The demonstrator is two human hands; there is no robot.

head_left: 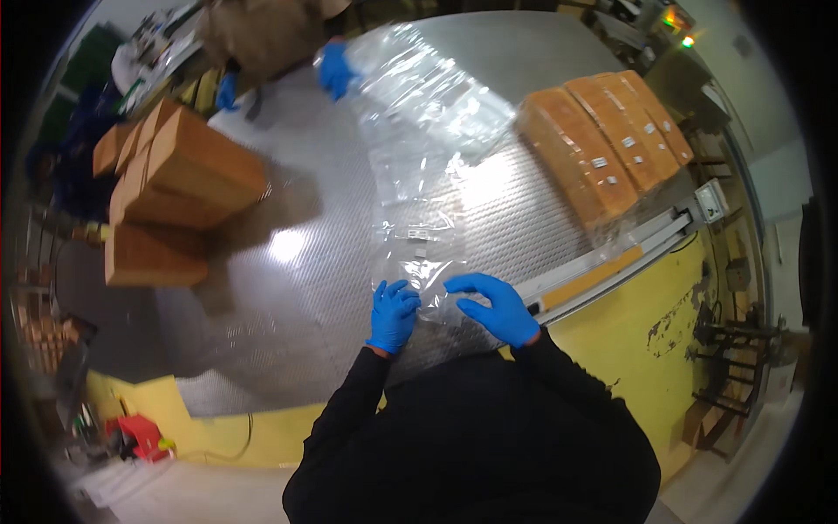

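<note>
A long clear plastic bag (417,205) lies flat across the metal table, its near end in front of me. My left hand (393,319), in a blue glove, is at the left corner of that end, fingers curled onto the film. My right hand (496,310), gloved alike, hovers by the right corner with thumb and forefinger apart and nothing visible between them. At the bag's far end is a co-worker's blue-gloved hand (335,72), touching the crumpled film there.
Bare brown blocks (205,157) are stacked at the left. Several similar blocks in clear film with small white labels (602,144) stand at the right. A long sealing bar (602,266) runs along the table's right front edge. The metal table (323,236) has a textured top.
</note>
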